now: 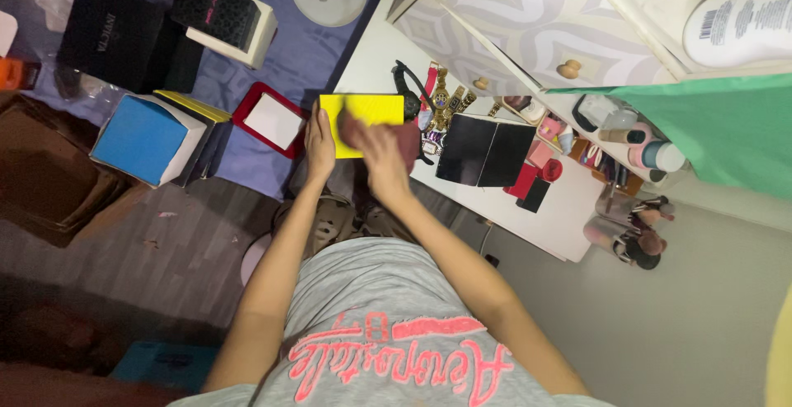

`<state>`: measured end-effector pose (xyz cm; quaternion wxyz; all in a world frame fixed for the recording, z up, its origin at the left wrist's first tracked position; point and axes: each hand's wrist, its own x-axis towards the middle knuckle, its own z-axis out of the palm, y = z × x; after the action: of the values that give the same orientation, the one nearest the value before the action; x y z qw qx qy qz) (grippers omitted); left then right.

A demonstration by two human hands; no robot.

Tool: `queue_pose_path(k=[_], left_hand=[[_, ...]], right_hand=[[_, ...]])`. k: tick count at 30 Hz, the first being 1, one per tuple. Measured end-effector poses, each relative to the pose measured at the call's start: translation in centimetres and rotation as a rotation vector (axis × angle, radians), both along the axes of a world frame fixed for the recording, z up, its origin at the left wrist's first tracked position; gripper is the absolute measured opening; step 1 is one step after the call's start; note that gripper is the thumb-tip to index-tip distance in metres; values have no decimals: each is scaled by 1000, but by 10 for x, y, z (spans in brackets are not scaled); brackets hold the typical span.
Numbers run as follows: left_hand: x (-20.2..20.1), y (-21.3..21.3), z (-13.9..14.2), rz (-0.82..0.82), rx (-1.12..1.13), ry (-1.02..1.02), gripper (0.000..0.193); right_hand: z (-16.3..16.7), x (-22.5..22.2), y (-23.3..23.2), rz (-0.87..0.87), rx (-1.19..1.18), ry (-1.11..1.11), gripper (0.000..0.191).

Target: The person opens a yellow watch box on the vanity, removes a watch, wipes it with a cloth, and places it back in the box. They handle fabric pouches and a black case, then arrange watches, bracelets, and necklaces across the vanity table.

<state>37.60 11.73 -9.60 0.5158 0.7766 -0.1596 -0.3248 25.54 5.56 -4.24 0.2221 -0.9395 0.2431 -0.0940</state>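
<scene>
Brown cardboard (41, 176) lies folded at the far left on the dark wood-look floor (165, 250). Above it, on a purple-blue cloth (305, 52), stand a black box (111, 32) and a black-and-white patterned box (227, 15). Lower down sits a blue-topped white box (148, 139) with a yellow lid edge (194, 106) just behind it, and beside that a red-rimmed box with a white inside (272, 120).

At the middle, the left hand (320, 139) grips the left edge of a yellow box (363, 114), thumb on top and fingers wrapped round the side. The right hand (381, 147) lies flat and blurred on the box's upper face, covering its lower right part; whether those fingers curl over the far edge I cannot tell. The yellow box is held up over the near corner of a white table (569, 209), in front of the person's grey shirt with pink lettering (396, 349).

Right of the box, on the table, lies a cluster of wristwatches (441, 94), gold and black among them, touching one another. Next comes an open black case (485, 153), its two halves flat, then small red and pink boxes (536, 168). White drawer fronts with a pale wavy pattern (528, 19) and a wooden knob (569, 69) rise behind. A green cloth (718, 127) hangs over shelves of jars at the far right.
</scene>
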Motion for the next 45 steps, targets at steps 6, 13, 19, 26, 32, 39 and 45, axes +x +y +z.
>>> queue_pose_path(k=[6, 13, 19, 26, 32, 39, 45], left_hand=[[0, 5, -9, -76, 104, 38, 89], [3, 27, -23, -71, 92, 63, 118], [-10, 75, -8, -67, -94, 150, 103], [-35, 76, 21, -236, -201, -633, 110], [-36, 79, 71, -252, -287, -669, 109], [-36, 77, 76, -243, -393, -394, 105], [-72, 75, 12, 105, -566, 613, 70]], right_hand=[[4, 4, -19, 88, -43, 42, 66], [-1, 0, -60, -201, 103, -215, 58], [32, -51, -80, -178, 342, -314, 41], [72, -17, -21, 332, 131, 55, 51], [55, -53, -83, 81, 311, 15, 44], [-21, -113, -84, -389, 1257, -462, 56], [-34, -125, -61, -677, 1455, -662, 55]])
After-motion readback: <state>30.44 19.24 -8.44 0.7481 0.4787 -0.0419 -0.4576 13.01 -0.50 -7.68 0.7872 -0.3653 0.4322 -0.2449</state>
